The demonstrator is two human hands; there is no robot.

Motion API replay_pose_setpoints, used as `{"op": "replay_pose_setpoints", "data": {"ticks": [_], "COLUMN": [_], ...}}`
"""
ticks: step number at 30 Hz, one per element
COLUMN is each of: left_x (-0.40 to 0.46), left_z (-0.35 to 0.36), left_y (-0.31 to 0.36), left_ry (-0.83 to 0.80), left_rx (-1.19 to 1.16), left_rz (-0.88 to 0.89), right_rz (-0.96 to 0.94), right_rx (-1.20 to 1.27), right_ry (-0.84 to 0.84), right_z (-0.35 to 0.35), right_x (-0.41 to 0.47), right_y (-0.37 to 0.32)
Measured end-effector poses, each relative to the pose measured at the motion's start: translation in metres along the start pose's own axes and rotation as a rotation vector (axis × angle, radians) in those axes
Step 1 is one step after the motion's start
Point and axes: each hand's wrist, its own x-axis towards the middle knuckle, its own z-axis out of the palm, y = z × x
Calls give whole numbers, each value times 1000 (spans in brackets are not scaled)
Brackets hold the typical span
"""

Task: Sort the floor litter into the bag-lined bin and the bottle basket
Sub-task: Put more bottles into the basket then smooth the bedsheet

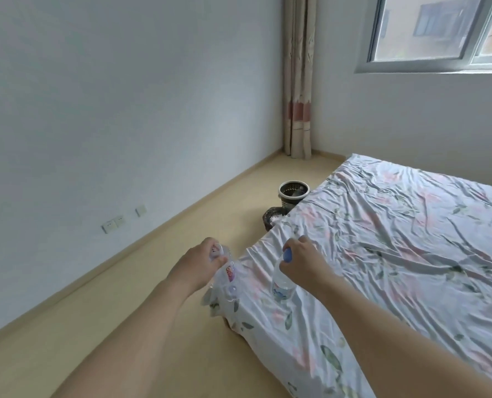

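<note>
Head view: a bedroom with pale walls, a light wooden floor (pixel 141 326) and a window (pixel 440 33) at about one o'clock. A beige curtain (pixel 299 81) with a pink band hangs in the corner at twelve o'clock. Wall sockets (pixel 115 224) sit low on the left wall, near nine o'clock. A bed with a wrinkled floral sheet (pixel 396 239) fills the right side, from three o'clock down to five o'clock.

Just above centre, beside the far edge of the bed, stand the two containers. The farther one is the bottle basket (pixel 293 192), dark with a pale rim and slatted sides. Just nearer is the bag-lined bin (pixel 273 218), dark, with something white inside; the bed corner partly hides it.

Both arms reach forward from six o'clock. The left hand (pixel 198 265) has its fingers curled round the upper part of a clear plastic bottle (pixel 229 272) with a pink and red label, which hangs downward over the floor at the bed's near corner. More clear plastic shows below it, but I cannot tell whether that is a second bottle or wrapping.

The right hand (pixel 302 261) pinches the neck of a second clear bottle with a blue cap (pixel 282 280), fingers closed just under the cap. This bottle hangs roughly upright over the sheet near the bed edge. Both bottles are well apart from the basket and bin, at about seven o'clock from them.
</note>
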Motion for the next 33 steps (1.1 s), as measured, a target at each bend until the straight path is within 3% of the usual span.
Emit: {"op": "replay_pose_setpoints", "data": {"ticks": [4,13,19,27,33], "left_x": [64,198,306,497,625], "left_z": [-40,-125,-173,-262,-274], "left_y": [-24,-123,-209,-300,-320], "left_ry": [-36,15,-4,6,-54], "left_rx": [114,31,103,95,0], "left_rz": [1,-82,-55,29,59], "right_rz": [-20,-106,-122,-33,67], "right_rx": [21,23,-2,22,29], "right_ry": [1,-40,-52,3,36], "right_z": [9,66,129,184,199], "right_x": [79,243,359,537,639], "right_y": [-31,-128,-191,-291,-305]}}
